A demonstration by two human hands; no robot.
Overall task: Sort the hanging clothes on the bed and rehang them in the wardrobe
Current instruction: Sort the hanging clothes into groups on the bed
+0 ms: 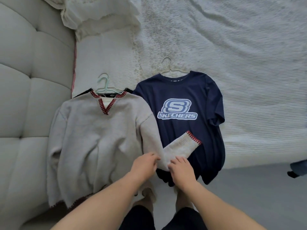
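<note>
A grey knit sweater (93,138) with red stitched trim lies on the bed on a pale green hanger (104,83), over a dark garment. To its right a navy Skechers T-shirt (187,130) lies on a white wire hanger (171,68). The sweater's right sleeve (181,146) is bent across the T-shirt. My left hand (144,165) and my right hand (181,170) both pinch that sleeve at its fold, close together.
A white textured bedspread (232,55) covers the bed. A padded grey headboard (25,80) runs along the left. White pillows (99,15) sit at the top. The bed's edge and grey floor (249,188) are at the lower right, with a dark object (297,170) at the right edge.
</note>
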